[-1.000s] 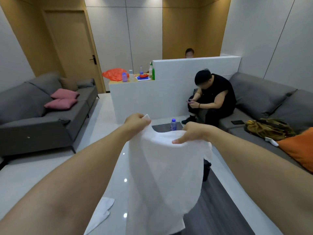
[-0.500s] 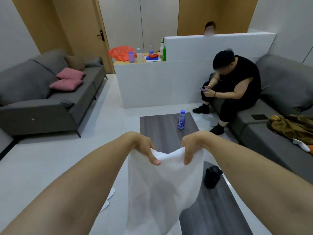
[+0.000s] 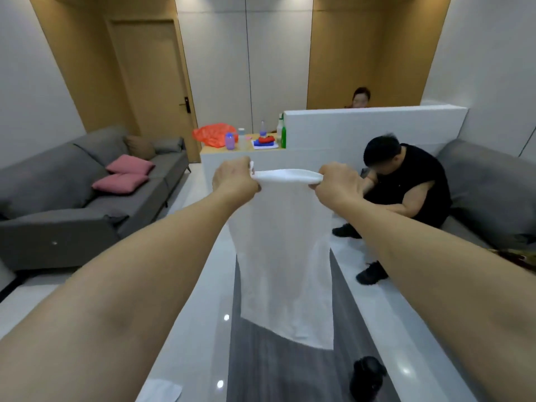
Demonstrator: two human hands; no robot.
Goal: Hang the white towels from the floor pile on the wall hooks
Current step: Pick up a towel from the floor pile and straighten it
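Note:
A white towel (image 3: 285,256) hangs straight down in front of me, stretched by its top edge between both hands at arm's length. My left hand (image 3: 233,181) grips the top left corner, and my right hand (image 3: 338,184) grips the top right corner. The towel's lower edge hangs free above a dark wood-grain table (image 3: 266,369). Another white towel (image 3: 159,391) lies on the floor at the bottom left. No wall hooks are in view.
A person in black (image 3: 406,184) sits on the grey sofa (image 3: 490,192) at right. Another grey sofa (image 3: 87,192) with pink cushions stands at left. A white partition (image 3: 377,126) and a counter with bottles lie ahead. A black object (image 3: 367,375) sits on the table.
Both hands rose and moved apart, pulling the towel's top edge taut, so it now hangs flat. The view tilted upward.

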